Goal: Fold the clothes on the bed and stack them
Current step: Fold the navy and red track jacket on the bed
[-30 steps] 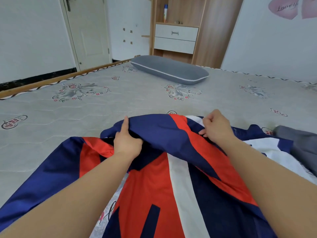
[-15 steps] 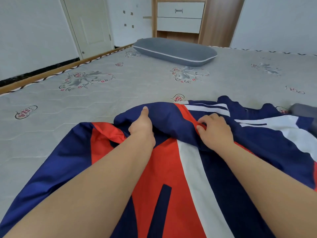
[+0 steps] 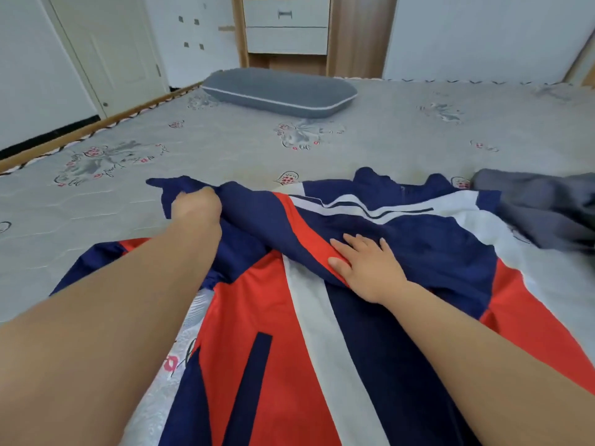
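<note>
A navy, red and white jacket (image 3: 418,243) lies spread over the near part of the bed (image 3: 386,146), with one sleeve folded across its body. My left hand (image 3: 196,204) grips the navy end of that sleeve, lifted a little above the mattress. Flat on the folded sleeve, my right hand (image 3: 367,265) presses it against the jacket with straight fingers. At the right edge lies a crumpled dark grey garment (image 3: 541,207), touching the jacket's white shoulder.
A grey pillow (image 3: 280,91) lies at the far side of the bed. Behind it stands a wooden cabinet with white drawers (image 3: 286,27). The bed's wooden edge (image 3: 96,123) runs along the left, with a door (image 3: 106,49) beyond.
My left hand has drawn the sleeve end out to the left. My right hand let go of its pinch and now lies flat on the sleeve. The view has tilted further down.
</note>
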